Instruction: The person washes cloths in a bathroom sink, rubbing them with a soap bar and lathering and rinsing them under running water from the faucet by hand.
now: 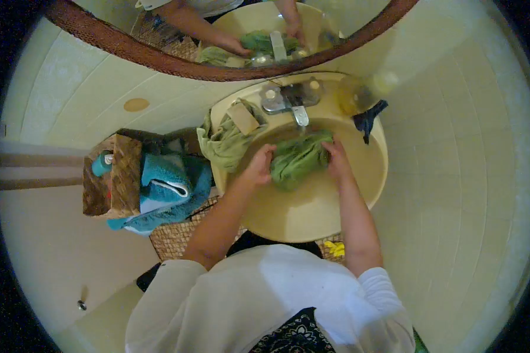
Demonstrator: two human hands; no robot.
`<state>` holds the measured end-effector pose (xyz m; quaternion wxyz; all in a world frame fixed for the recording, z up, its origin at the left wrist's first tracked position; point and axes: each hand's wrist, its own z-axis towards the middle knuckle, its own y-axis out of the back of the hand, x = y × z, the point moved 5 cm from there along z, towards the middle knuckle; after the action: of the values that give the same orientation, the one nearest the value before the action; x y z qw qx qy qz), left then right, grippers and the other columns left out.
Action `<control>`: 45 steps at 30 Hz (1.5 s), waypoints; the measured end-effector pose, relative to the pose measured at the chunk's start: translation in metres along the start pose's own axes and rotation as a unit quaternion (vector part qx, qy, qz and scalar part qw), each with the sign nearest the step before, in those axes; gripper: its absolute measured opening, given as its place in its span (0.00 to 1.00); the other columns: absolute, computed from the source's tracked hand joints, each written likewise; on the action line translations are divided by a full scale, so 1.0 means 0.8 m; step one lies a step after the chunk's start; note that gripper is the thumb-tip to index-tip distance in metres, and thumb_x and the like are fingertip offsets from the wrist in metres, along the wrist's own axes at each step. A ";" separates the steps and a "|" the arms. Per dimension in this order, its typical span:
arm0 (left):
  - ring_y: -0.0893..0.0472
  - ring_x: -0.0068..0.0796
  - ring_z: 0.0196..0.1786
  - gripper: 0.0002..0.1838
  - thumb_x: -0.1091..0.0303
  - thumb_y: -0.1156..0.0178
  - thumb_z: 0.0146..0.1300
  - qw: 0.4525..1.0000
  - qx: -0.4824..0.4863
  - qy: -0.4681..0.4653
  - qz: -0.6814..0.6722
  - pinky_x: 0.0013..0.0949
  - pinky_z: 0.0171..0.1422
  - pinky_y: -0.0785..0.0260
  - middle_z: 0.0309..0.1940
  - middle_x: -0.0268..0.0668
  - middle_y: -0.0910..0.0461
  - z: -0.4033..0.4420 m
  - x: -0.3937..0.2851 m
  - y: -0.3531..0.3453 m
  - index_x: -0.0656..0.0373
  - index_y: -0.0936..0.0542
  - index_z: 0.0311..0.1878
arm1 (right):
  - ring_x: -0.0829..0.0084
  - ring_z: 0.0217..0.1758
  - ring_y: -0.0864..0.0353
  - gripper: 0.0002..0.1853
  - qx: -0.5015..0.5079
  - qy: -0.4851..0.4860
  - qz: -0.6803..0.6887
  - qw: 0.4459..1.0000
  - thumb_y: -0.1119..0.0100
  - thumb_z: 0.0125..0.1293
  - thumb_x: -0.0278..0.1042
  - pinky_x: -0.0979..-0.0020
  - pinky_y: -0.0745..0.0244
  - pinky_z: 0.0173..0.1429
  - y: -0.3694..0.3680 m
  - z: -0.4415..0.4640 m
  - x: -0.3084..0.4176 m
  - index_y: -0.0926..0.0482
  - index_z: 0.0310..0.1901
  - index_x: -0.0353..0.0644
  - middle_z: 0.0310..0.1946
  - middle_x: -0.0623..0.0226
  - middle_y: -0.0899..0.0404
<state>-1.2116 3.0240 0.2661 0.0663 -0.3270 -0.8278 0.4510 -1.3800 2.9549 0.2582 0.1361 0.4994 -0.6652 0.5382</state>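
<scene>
A wet-looking green cloth (300, 162) is stretched between my two hands over the basin of the yellow sink (288, 220). My left hand (261, 165) grips its left end, thumb on top. The right end is held in my right hand (337, 157), with some fingers hidden by the cloth. Just above the cloth is the faucet spout (300, 116); whether water runs from it is hard to tell. On the sink's left rim lies a lighter green cloth (227, 144) with a beige bar (242, 117), likely soap, on top.
A dark cloth (370, 120) hangs over the right rim, near a blurred yellowish container (354, 97). To the left are a woven basket (126, 176) with a bottle and teal towels (165, 176). A brown-framed mirror (218, 72) is above. Something yellow (334, 248) lies below the sink.
</scene>
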 end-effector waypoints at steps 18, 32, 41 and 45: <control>0.25 0.27 0.32 0.12 0.62 0.57 0.56 0.998 -0.008 0.024 0.065 0.35 0.38 0.31 0.30 0.33 0.25 0.040 0.051 -0.006 0.55 0.28 0.38 | 0.58 0.34 0.28 0.14 -0.187 0.294 -0.670 0.655 0.45 0.49 0.37 0.65 0.33 0.36 -0.055 0.014 0.022 0.29 0.32 0.35 0.29 0.52 0.28; 0.27 0.29 0.37 0.18 0.63 0.47 0.48 0.755 -0.142 -0.271 0.580 0.33 0.43 0.35 0.34 0.38 0.26 -0.055 0.017 0.001 0.65 0.30 0.40 | 0.52 0.44 0.35 0.23 0.079 0.320 -0.732 0.596 0.50 0.51 0.32 0.61 0.33 0.45 -0.292 0.018 0.002 0.38 0.51 0.42 0.41 0.51 0.36; 0.30 0.27 0.43 0.21 0.61 0.48 0.52 0.911 -0.142 -0.223 0.315 0.32 0.47 0.37 0.41 0.38 0.29 -0.037 0.019 0.039 0.61 0.33 0.48 | 0.52 0.46 0.34 0.21 0.160 0.301 -0.663 0.667 0.52 0.51 0.27 0.62 0.35 0.48 -0.273 0.002 -0.003 0.36 0.49 0.45 0.40 0.50 0.34; 0.30 0.25 0.44 0.22 0.55 0.50 0.54 0.976 0.024 -0.063 0.207 0.30 0.49 0.37 0.42 0.35 0.29 -0.029 0.056 0.037 0.56 0.34 0.50 | 0.60 0.35 0.30 0.16 0.148 0.305 -0.521 0.783 0.55 0.56 0.29 0.67 0.33 0.42 -0.184 -0.019 -0.001 0.35 0.47 0.44 0.32 0.57 0.29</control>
<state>-1.2224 3.0787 0.2480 -0.0729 -0.4606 -0.7334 0.4946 -1.2657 2.9801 0.3488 0.5161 0.5936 -0.1395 0.6014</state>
